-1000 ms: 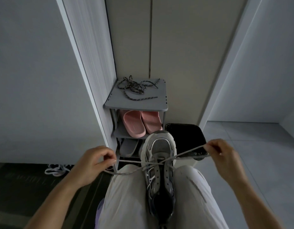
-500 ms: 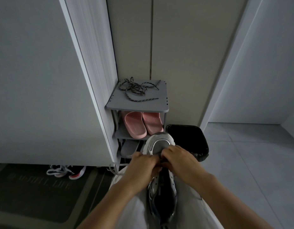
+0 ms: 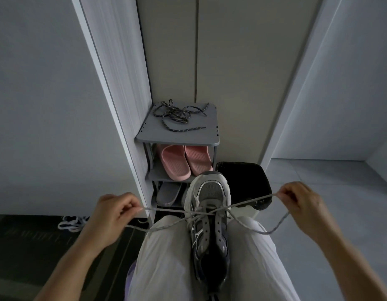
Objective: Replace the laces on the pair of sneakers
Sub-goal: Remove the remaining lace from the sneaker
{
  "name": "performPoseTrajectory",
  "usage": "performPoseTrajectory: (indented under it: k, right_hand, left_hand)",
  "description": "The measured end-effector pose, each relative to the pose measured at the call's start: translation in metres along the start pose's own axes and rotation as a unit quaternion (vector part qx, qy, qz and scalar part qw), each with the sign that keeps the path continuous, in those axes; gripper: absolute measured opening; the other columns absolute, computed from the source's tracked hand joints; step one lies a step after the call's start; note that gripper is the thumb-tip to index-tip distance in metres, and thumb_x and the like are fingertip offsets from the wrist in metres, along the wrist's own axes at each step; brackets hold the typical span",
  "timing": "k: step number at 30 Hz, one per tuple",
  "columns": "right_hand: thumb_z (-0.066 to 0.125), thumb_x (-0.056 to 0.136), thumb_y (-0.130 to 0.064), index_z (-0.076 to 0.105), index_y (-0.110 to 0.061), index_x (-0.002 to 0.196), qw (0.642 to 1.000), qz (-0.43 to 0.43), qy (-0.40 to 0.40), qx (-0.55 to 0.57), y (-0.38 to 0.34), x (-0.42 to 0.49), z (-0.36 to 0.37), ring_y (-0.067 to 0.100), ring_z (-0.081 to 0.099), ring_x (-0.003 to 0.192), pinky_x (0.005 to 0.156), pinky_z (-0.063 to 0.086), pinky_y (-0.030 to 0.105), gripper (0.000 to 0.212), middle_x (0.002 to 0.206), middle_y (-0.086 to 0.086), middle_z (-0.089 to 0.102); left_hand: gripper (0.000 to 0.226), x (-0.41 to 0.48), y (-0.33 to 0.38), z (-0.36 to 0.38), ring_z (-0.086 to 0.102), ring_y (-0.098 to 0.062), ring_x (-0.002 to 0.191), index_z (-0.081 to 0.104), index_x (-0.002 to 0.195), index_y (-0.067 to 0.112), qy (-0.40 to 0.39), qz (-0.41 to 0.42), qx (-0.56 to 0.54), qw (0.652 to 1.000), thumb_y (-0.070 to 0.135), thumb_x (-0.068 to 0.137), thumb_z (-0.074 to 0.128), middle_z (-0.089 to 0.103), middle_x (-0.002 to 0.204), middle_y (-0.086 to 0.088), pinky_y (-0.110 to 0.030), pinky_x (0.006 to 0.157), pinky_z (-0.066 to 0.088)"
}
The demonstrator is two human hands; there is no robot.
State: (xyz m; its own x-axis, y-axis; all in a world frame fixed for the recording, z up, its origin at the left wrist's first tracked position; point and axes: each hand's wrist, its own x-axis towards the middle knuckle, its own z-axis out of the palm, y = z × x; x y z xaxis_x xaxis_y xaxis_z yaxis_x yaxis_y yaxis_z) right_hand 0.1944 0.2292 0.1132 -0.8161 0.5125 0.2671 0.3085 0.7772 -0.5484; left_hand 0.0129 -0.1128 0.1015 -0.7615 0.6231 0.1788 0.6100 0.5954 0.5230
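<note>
A grey and white sneaker (image 3: 207, 205) lies toe-forward between my knees on my lap. A grey lace (image 3: 249, 202) crosses at its front eyelets and runs out to both sides. My left hand (image 3: 111, 216) pinches the left end of the lace, pulled out to the left. On the other side, my right hand (image 3: 301, 203) pinches the right end, held out to the right with a slack loop hanging below it. A dark patterned lace (image 3: 177, 116) lies tangled on top of the grey shoe rack (image 3: 207, 135).
Pink slippers (image 3: 184, 160) sit on the rack's middle shelf, grey slippers (image 3: 167, 193) below. A black bin (image 3: 247, 177) stands right of the rack. Another sneaker (image 3: 72, 222) lies on the floor at the left by a dark mat (image 3: 31, 246).
Half a second ago both hands were together at the sneaker's front eyelets. Now they have drawn apart, pulling the lace ends out to each side.
</note>
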Motion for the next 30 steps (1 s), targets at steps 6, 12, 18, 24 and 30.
performPoseTrajectory:
  k: [6,12,18,24,30]
  right_hand:
    - [0.059,0.086,-0.019,0.053,-0.027,0.076,0.998,-0.043,-0.042,0.024,-0.014,-0.013,0.038,0.003,0.047,0.069,0.067,0.036,0.006,0.014,0.079,-0.013,0.046]
    - [0.049,0.084,-0.035,0.064,-0.02,0.087,0.985,-0.17,0.022,-0.014,-0.067,-0.009,0.057,0.015,0.048,0.08,0.069,0.04,0.028,0.022,0.089,0.0,0.056]
    - [0.054,0.085,-0.043,0.051,-0.016,0.097,0.994,0.007,-0.101,-0.037,-0.078,-0.03,0.074,0.021,0.056,0.091,0.071,0.041,0.029,0.029,0.097,-0.001,0.056]
    - [0.054,0.09,-0.035,0.059,-0.015,0.093,0.986,0.096,-0.108,0.081,-0.07,-0.033,0.075,0.016,0.056,0.077,0.067,0.041,0.027,0.021,0.078,-0.006,0.057]
    - [0.058,0.089,-0.017,0.056,-0.016,0.076,0.987,0.058,-0.081,0.129,-0.066,-0.025,0.077,0.009,0.051,0.064,0.06,0.038,0.025,0.013,0.064,-0.011,0.053]
  left_hand:
    - [0.035,-0.001,0.046,0.049,0.056,-0.002,0.078,0.057,0.087,0.029,-0.029,0.019,-0.019,0.999,0.06,0.077,0.043,0.055,0.081,0.018,-0.028,0.078,0.046]
    - [0.064,0.013,0.093,0.087,0.05,-0.015,0.093,0.045,0.116,0.026,0.103,0.11,0.076,0.986,0.025,0.063,0.081,0.049,0.102,0.004,-0.03,0.081,0.039]
    - [0.022,0.025,0.101,0.101,0.04,-0.014,0.092,0.068,0.074,0.027,0.151,0.166,0.122,0.967,0.024,0.059,0.084,0.055,0.095,0.001,-0.031,0.076,0.047]
    - [0.027,0.031,0.097,0.112,0.037,-0.013,0.093,0.07,0.068,0.029,0.125,0.111,0.047,0.985,0.02,0.05,0.088,0.059,0.093,0.001,-0.031,0.074,0.046]
    - [0.022,0.027,0.1,0.119,0.037,-0.014,0.089,0.068,0.066,0.024,0.117,0.075,0.038,0.99,0.02,0.052,0.085,0.059,0.095,0.001,-0.031,0.074,0.046]
